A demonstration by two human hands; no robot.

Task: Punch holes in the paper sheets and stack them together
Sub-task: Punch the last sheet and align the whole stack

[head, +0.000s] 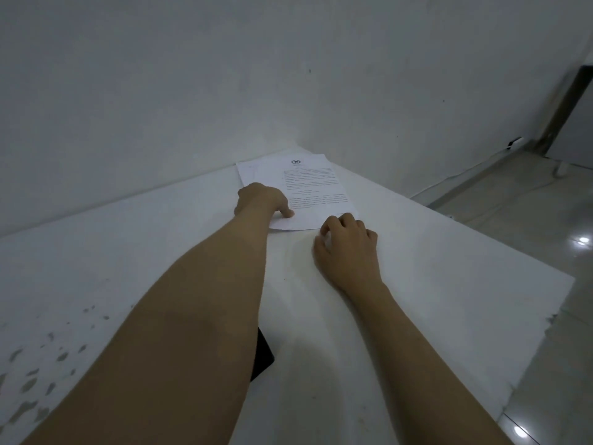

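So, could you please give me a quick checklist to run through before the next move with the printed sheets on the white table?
1. Paper sheets lie flat on the table, near the wall: ok.
2. Left hand rests on the sheets, thumb pressing the near edge: ok.
3. Right hand is free, fingers loosely curled beside the near corner, holding nothing: ok.
4. Hole punch in view and within reach: not ok, none visible.
5. How many sheets are in the pile: cannot tell.
6. Dark flat object under the left forearm identified: cannot tell, mostly hidden.
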